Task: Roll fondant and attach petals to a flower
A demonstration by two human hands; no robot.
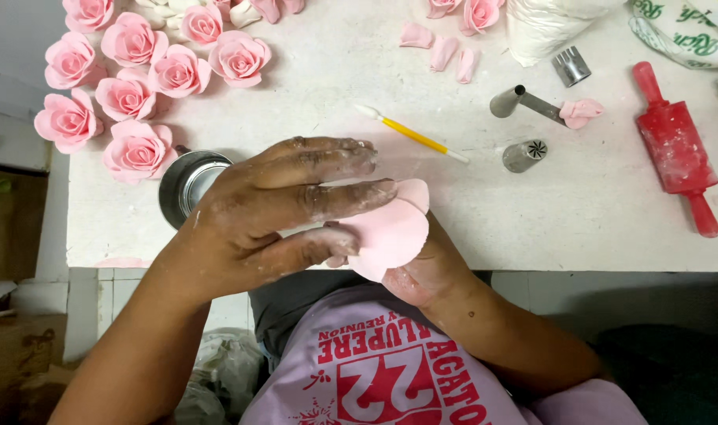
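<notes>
Looking down, I see my left hand [284,208] lying flat, fingers pressed together, over a soft pink fondant flower [390,228], which my right hand [422,275] cups from below at the near edge of the dusty white worktop [532,220]. Finished pink sugar roses [131,86] crowd the far left; a yellow-handled modelling tool [412,135], steel piping nozzles [524,153] and a red plastic rolling pin [678,145] lie scattered right.

A white plastic bag [544,27] and a green-printed white wrapper [678,31] lie at the table's far right.
</notes>
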